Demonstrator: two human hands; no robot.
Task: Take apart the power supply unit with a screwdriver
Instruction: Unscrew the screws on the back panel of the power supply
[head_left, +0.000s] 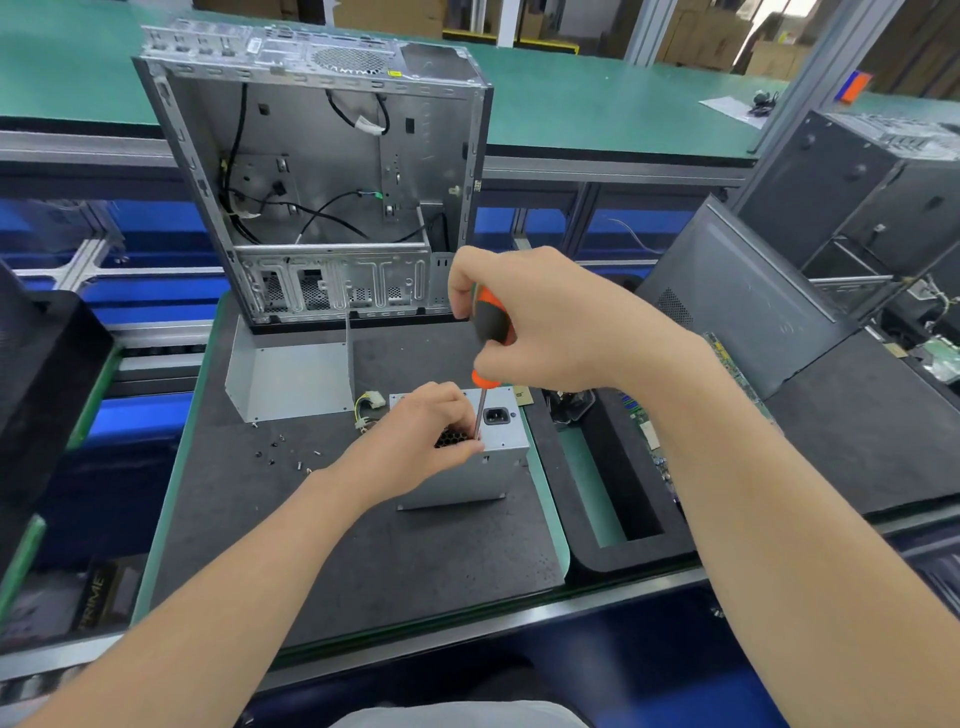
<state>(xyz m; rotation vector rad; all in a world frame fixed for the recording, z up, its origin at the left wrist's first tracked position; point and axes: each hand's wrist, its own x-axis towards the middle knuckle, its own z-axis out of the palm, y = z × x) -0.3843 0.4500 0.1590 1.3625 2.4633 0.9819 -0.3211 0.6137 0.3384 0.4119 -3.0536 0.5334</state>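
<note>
A grey metal power supply unit (498, 441) stands on the black mat, its socket face turned up. My right hand (545, 317) grips the orange and black handle of a screwdriver (491, 322), held upright with its shaft pointing down onto the unit's top face. My left hand (421, 436) rests on the unit over the fan grille, fingers curled round the shaft near the tip. The tip itself is hidden behind my fingers.
An open, gutted computer case (322, 176) stands behind the unit. A bent grey metal cover (291, 379) lies left of it, with several loose screws (291, 452) on the mat. A circuit board (654, 431) and dark case panel (737, 301) sit to the right.
</note>
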